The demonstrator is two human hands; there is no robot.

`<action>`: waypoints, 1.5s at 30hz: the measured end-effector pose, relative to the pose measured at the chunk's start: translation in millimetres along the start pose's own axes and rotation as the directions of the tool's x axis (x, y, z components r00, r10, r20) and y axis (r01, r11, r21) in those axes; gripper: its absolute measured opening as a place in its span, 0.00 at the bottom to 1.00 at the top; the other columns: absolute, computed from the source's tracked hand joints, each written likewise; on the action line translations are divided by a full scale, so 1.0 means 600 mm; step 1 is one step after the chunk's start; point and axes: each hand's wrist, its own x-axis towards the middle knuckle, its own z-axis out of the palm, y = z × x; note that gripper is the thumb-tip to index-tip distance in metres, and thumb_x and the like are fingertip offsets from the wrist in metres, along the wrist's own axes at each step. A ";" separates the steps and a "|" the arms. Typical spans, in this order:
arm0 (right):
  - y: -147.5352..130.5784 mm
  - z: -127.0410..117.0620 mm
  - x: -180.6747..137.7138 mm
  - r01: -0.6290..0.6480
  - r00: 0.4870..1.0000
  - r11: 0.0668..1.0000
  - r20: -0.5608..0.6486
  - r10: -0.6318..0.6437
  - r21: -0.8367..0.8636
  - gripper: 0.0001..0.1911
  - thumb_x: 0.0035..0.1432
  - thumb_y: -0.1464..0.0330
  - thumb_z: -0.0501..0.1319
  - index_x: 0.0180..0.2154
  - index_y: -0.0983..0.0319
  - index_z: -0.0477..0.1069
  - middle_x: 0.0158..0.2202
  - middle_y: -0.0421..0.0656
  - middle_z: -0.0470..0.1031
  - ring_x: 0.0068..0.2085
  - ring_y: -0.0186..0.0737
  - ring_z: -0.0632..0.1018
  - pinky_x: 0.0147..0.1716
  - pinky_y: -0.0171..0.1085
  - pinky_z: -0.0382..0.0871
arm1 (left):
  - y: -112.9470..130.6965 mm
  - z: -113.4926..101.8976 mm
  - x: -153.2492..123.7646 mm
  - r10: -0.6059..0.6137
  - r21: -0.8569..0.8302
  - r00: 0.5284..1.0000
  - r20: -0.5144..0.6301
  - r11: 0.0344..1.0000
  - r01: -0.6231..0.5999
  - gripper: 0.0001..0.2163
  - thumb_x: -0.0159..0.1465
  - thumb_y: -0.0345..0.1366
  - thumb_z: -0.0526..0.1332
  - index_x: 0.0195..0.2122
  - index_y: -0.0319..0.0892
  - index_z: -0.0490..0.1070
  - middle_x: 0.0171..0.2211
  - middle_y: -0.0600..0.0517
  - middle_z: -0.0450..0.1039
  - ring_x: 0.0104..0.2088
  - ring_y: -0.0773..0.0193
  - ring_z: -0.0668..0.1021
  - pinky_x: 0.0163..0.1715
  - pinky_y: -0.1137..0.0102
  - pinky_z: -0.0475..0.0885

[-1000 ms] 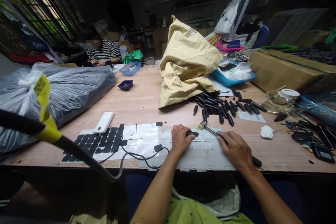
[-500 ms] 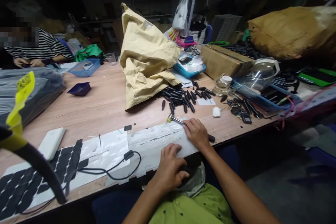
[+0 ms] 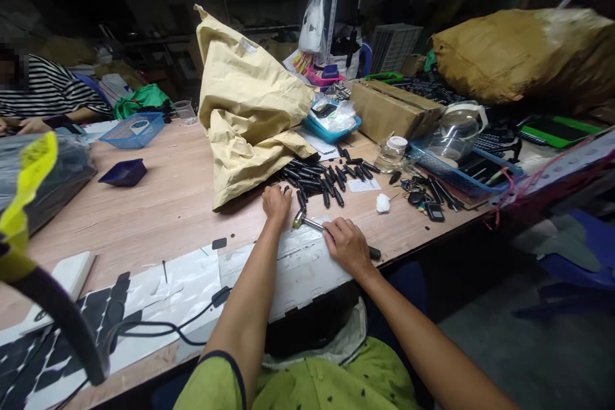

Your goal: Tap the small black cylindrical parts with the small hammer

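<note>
My left hand is at the near left edge of a pile of black spindle-shaped pieces, by the mouth of a large paper bag. Its fingers are closed, and the dark end of one black piece shows at the fingertips. My right hand rests on a pale board, wrapped round a small hammer. The hammer's yellowish head points left and its black grip end sticks out beyond the hand. In my lap a grey-rimmed dark opening shows below the table edge.
A purple tray and a blue basket stand left. Nearer are a white block, a black cable and a sheet with dark patches. Right are a carton, keys and a blue bin. A person in stripes sits far left.
My left hand has moved from over my lap, forward and left to the pile of black pieces. The right hand still holds the hammer. The view has turned slightly right.
</note>
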 end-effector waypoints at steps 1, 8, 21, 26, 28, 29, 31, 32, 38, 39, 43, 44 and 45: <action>-0.001 0.000 0.000 -0.003 1.000 1.000 0.004 0.003 0.001 0.10 0.64 0.70 0.56 0.42 0.58 0.75 0.34 0.45 0.72 0.38 0.44 0.69 0.37 0.39 0.60 | -0.001 0.005 0.003 0.001 0.039 1.000 0.017 0.999 -0.001 0.11 0.64 0.38 0.63 0.45 0.41 0.77 0.50 0.39 0.74 0.53 0.48 0.75 0.49 0.61 0.70; -0.003 0.003 0.001 -0.015 1.000 1.000 0.011 0.015 0.010 0.08 0.63 0.69 0.57 0.40 0.57 0.75 0.35 0.45 0.72 0.39 0.44 0.69 0.37 0.39 0.60 | -0.055 -0.015 -0.048 0.003 0.072 1.000 0.027 0.997 -0.005 0.04 0.64 0.39 0.63 0.37 0.47 0.75 0.43 0.46 0.77 0.50 0.49 0.74 0.43 0.62 0.70; 0.011 0.005 0.006 -0.026 0.999 0.999 0.041 0.025 0.030 0.11 0.65 0.68 0.55 0.40 0.58 0.77 0.34 0.46 0.74 0.38 0.45 0.71 0.36 0.40 0.59 | -0.133 -0.024 -0.176 0.258 -0.015 0.966 0.035 0.966 -0.257 0.05 0.61 0.32 0.66 0.37 0.49 0.79 0.38 0.49 0.76 0.45 0.53 0.72 0.47 0.60 0.68; 0.008 -0.012 -0.009 -0.125 0.992 0.971 -0.004 0.129 0.204 0.13 0.67 0.66 0.53 0.41 0.57 0.77 0.35 0.45 0.76 0.37 0.43 0.75 0.37 0.39 0.66 | -0.127 -0.021 -0.174 0.236 -0.034 0.971 0.042 0.971 -0.235 0.07 0.59 0.30 0.67 0.38 0.48 0.80 0.38 0.49 0.76 0.45 0.53 0.72 0.47 0.60 0.67; 0.000 -0.023 -0.019 -0.140 0.988 0.930 -0.006 0.151 0.339 0.14 0.68 0.65 0.52 0.43 0.57 0.77 0.37 0.45 0.78 0.39 0.42 0.78 0.38 0.38 0.69 | -0.125 -0.020 -0.175 0.232 -0.036 0.972 0.036 0.972 -0.231 0.07 0.60 0.30 0.67 0.39 0.48 0.81 0.38 0.50 0.75 0.45 0.54 0.72 0.47 0.61 0.67; -0.006 -0.028 -0.023 -0.130 0.990 0.906 -0.003 0.143 0.403 0.15 0.68 0.65 0.52 0.44 0.57 0.77 0.38 0.45 0.78 0.39 0.42 0.79 0.39 0.38 0.71 | -0.125 -0.020 -0.176 0.230 -0.035 0.973 0.033 0.973 -0.229 0.08 0.60 0.31 0.67 0.39 0.49 0.81 0.38 0.50 0.75 0.45 0.54 0.72 0.47 0.61 0.67; -0.018 -0.037 -0.030 -0.091 0.994 0.860 -0.007 0.110 0.502 0.15 0.69 0.64 0.52 0.46 0.57 0.77 0.39 0.45 0.79 0.42 0.42 0.80 0.41 0.38 0.74 | -0.125 -0.019 -0.176 0.227 -0.035 0.973 0.030 0.974 -0.226 0.08 0.61 0.31 0.67 0.39 0.50 0.81 0.38 0.50 0.74 0.44 0.55 0.71 0.46 0.61 0.67; -0.024 -0.040 -0.033 -0.072 0.995 0.843 -0.016 0.095 0.533 0.15 0.69 0.64 0.52 0.47 0.57 0.77 0.40 0.45 0.80 0.42 0.42 0.80 0.42 0.38 0.74 | -0.125 -0.018 -0.175 0.226 -0.034 0.974 0.031 0.974 -0.225 0.08 0.61 0.31 0.67 0.39 0.50 0.82 0.38 0.50 0.73 0.44 0.55 0.71 0.46 0.61 0.67; -0.039 -0.035 -0.051 -0.058 0.997 0.856 -0.020 0.080 0.513 0.16 0.70 0.65 0.52 0.51 0.55 0.76 0.39 0.45 0.79 0.41 0.42 0.81 0.40 0.38 0.76 | -0.127 -0.011 -0.171 0.232 -0.047 0.972 0.040 0.972 -0.230 0.07 0.62 0.33 0.66 0.39 0.52 0.82 0.37 0.50 0.73 0.44 0.55 0.70 0.45 0.61 0.66; -0.038 -0.033 -0.052 -0.069 0.996 0.864 -0.010 0.085 0.499 0.17 0.69 0.65 0.52 0.51 0.55 0.77 0.38 0.45 0.79 0.40 0.42 0.81 0.39 0.38 0.76 | -0.126 -0.010 -0.171 0.228 -0.048 0.973 0.042 0.973 -0.226 0.07 0.62 0.33 0.66 0.39 0.52 0.82 0.37 0.50 0.73 0.44 0.55 0.70 0.46 0.61 0.66; -0.038 -0.034 -0.050 -0.075 0.995 0.848 -0.017 0.098 0.524 0.16 0.70 0.65 0.52 0.50 0.55 0.77 0.39 0.45 0.79 0.41 0.42 0.81 0.41 0.38 0.76 | -0.123 -0.010 -0.171 0.210 -0.050 0.976 0.061 0.977 -0.208 0.07 0.62 0.33 0.66 0.39 0.51 0.82 0.38 0.50 0.73 0.45 0.55 0.70 0.47 0.61 0.66; -0.040 -0.035 -0.049 -0.067 0.996 0.839 -0.020 0.092 0.539 0.16 0.70 0.65 0.52 0.50 0.55 0.77 0.39 0.45 0.80 0.42 0.41 0.81 0.42 0.38 0.76 | -0.122 -0.011 -0.172 0.207 -0.054 0.976 0.065 0.977 -0.204 0.07 0.62 0.32 0.66 0.39 0.51 0.82 0.38 0.50 0.74 0.45 0.55 0.70 0.47 0.61 0.66; -0.044 -0.036 -0.048 -0.059 0.996 0.832 -0.019 0.083 0.551 0.16 0.70 0.65 0.52 0.50 0.56 0.77 0.39 0.45 0.80 0.42 0.41 0.81 0.42 0.38 0.76 | -0.121 -0.012 -0.172 0.205 -0.057 0.976 0.067 0.978 -0.201 0.07 0.62 0.32 0.66 0.39 0.51 0.82 0.38 0.50 0.74 0.45 0.55 0.70 0.47 0.61 0.66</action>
